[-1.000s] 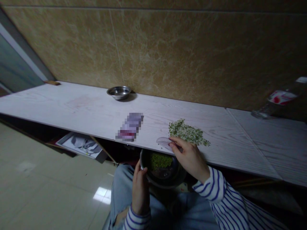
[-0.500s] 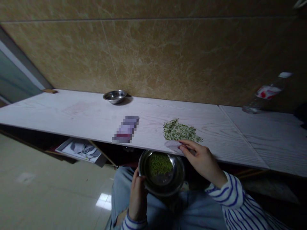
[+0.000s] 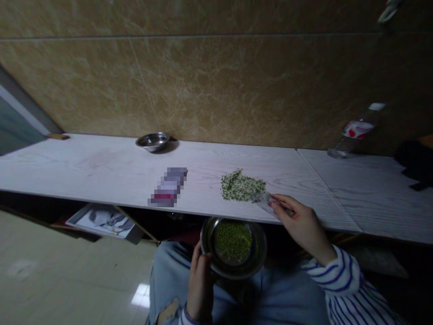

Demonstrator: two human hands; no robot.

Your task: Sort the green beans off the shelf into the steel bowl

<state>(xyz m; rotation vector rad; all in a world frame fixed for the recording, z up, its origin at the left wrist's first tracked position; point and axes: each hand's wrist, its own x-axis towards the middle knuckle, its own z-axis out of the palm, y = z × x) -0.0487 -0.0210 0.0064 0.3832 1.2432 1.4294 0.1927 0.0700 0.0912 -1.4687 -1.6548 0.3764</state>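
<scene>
From where I stand, I see a person in striped sleeves and pale blue jeans seated close to the front edge of a long white wood-grained table. Their left hand is curled on the near left side of a wide steel bowl, the thumb at the rim and the fingers, partly hidden from me, on the outer wall. The bowl is held over the thighs, just below the table's front edge, tipped enough that I can look into it; whether it touches the legs I cannot tell. A layer of small green grains covers much of its bottom. The right hand is closed to a pinch, thumb against forefinger, on a thin clear plastic piece, slightly blurred. That piece lies low over the table near the front edge, its far end at the near right border of a loose patch of scattered green grains. To the left of the patch, near the front edge, lies a flat thing too pixelated to make out. A small steel dish sits by the back edge, and a clear bottle with a white cap stands near the back edge, farther right.
</scene>
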